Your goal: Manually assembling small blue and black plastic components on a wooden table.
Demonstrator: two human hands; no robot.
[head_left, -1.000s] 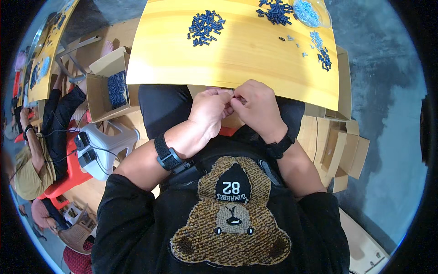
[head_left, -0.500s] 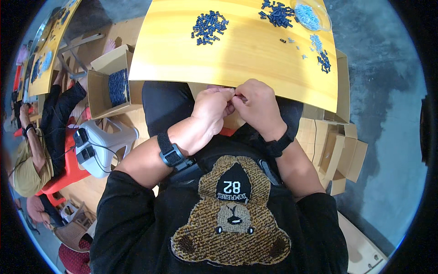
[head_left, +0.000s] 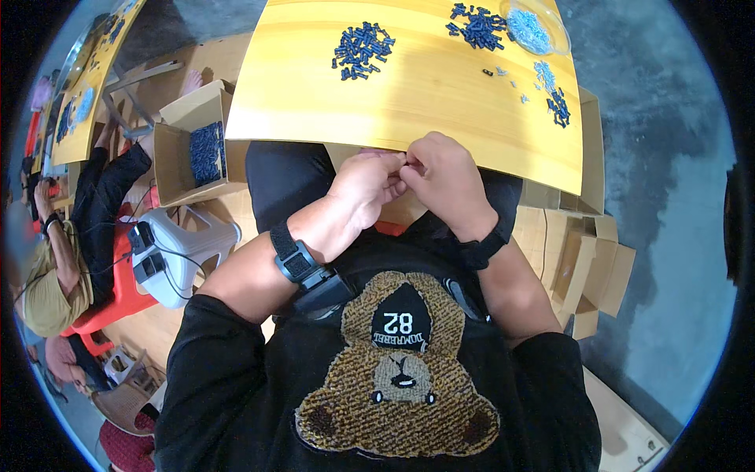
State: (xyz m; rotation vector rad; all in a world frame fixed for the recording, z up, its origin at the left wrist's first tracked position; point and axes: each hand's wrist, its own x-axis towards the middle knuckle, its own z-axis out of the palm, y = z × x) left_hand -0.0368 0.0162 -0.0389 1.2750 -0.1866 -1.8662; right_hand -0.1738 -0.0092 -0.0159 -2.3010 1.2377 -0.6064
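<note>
My left hand and my right hand meet over my lap, just in front of the near edge of the yellow table. The fingers of both are pinched together with their tips touching. Whatever lies between them is too small and covered to make out. Beyond the hands, a pile of small black parts lies on the table. Another black pile is farther right, beside a clear round dish of small light-blue pieces.
Loose pale pieces and black parts lie near the table's right edge. A cardboard box of dark parts stands left, a white stool below it. Another person sits at far left. Open cartons stand right.
Both hands stay together in the same pinch, with only slight finger and wrist shifts. The piles on the table look the same.
</note>
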